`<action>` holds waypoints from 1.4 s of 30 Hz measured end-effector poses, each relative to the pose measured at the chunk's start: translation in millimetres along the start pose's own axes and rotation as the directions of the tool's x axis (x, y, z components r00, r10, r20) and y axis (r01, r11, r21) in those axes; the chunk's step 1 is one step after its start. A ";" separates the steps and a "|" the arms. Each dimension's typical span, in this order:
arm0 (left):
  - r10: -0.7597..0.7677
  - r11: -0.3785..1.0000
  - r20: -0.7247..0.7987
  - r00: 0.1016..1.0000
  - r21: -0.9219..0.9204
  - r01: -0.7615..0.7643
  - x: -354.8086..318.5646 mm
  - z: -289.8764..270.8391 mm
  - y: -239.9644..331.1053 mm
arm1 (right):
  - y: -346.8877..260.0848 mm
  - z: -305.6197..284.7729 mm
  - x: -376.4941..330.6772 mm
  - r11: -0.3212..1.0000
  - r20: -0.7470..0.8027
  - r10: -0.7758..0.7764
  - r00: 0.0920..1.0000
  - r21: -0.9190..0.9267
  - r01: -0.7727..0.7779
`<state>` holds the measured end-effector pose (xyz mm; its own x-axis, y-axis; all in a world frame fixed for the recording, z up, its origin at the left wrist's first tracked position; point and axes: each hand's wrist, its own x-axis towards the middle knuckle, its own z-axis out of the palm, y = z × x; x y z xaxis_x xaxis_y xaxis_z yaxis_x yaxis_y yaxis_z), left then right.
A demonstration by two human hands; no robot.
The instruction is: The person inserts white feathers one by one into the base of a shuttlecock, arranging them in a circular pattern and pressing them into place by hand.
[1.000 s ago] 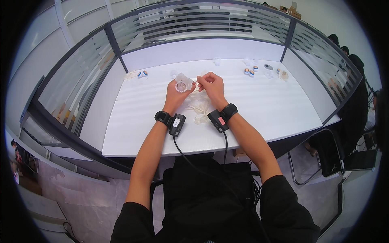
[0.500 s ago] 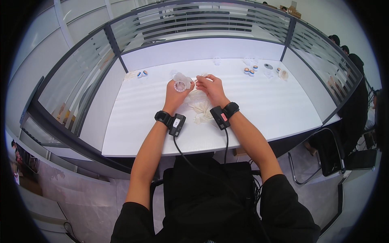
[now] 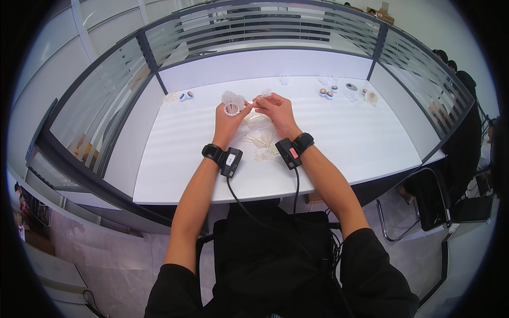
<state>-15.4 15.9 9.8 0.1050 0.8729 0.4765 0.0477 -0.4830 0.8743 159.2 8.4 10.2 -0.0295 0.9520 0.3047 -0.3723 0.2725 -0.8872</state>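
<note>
**Both hands lifted together over the far middle of the white desk**

Since the earlier frames the left hand [image 3: 229, 117] has tipped the small clear piece [image 3: 233, 104] so that its ring-shaped opening faces more toward the camera, and the right hand [image 3: 275, 110] has drawn in closer to it; the forearms lie much as before.

The clear piece is small and pale against the white desk [image 3: 371, 138], so its exact shape is hard to make out: it looks like a clear plastic cluster with a round, ridged rim. The left hand's fingers are curled shut around its lower part, and the palm side is hidden from view. The right hand's fingertips are pinched together on a small whitish bit [image 3: 266, 94] just right of the clear piece; whether the two parts touch cannot be told.

Under and just near of the hands lies a loose heap of pale, thin plastic pieces [image 3: 261, 139], partly covered by the wrists. Each wrist carries a black band with a small box, the left wrist device [image 3: 227, 159] and the right wrist device [image 3: 293, 150], each with a cable running back toward the body.

Farther out, two small round caps [image 3: 185, 96] sit at the far left, and a group of small round items [image 3: 330, 93] lies at the far right. A grey partition [image 3: 265, 58] rings the desk. At the right edge, another person [image 3: 466, 85] is cut off by the frame.
</note>
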 end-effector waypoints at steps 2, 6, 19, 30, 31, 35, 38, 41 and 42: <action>0.027 1.000 -0.005 1.000 -0.006 -0.027 0.6 0.7 -1.7 | -0.9 0.1 0.1 1.000 -0.001 -0.001 1.000 -0.022 0.001; 0.044 0.999 -0.031 0.999 -0.027 -0.044 2.1 2.0 -6.1 | 0.0 -0.7 0.1 0.999 -0.011 -0.021 1.000 -0.043 0.021; -0.014 1.000 -0.020 1.000 -0.015 0.013 1.9 2.6 -3.2 | -0.4 -0.3 -0.4 0.993 -0.007 -0.078 0.997 -0.092 0.077; -0.014 0.999 0.043 0.999 -0.042 0.016 1.8 0.5 -4.4 | -2.7 0.9 0.5 0.990 -0.043 -0.108 0.993 -0.100 0.103; -0.013 0.999 0.042 0.999 -0.043 0.014 1.6 1.2 -4.3 | -3.3 -0.2 0.3 0.989 -0.043 -0.109 0.993 -0.102 0.104; 0.010 1.000 0.067 0.998 -0.008 -0.009 -0.8 -0.6 -5.0 | -2.6 0.2 -0.7 0.990 -0.028 -0.062 0.998 -0.126 0.058; 0.033 0.999 0.083 0.996 -0.001 -0.033 -0.2 -0.7 -6.4 | -2.5 -0.7 0.5 0.988 -0.020 -0.033 0.999 -0.150 0.029; 0.034 0.999 0.091 0.995 0.026 -0.036 -0.5 -0.2 -9.2 | -0.7 -3.2 0.6 0.982 -0.017 -0.003 1.000 -0.190 0.000; 0.018 0.998 0.093 0.995 0.051 -0.023 -0.1 -0.4 -10.2 | -0.1 -3.7 1.1 0.975 -0.018 0.017 1.000 -0.220 -0.021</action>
<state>-16.3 20.7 0.9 0.1979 0.8539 0.4813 0.0959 -0.5055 0.8575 162.7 9.9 9.4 -0.0196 0.9589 0.2832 -0.1587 0.2767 -0.9478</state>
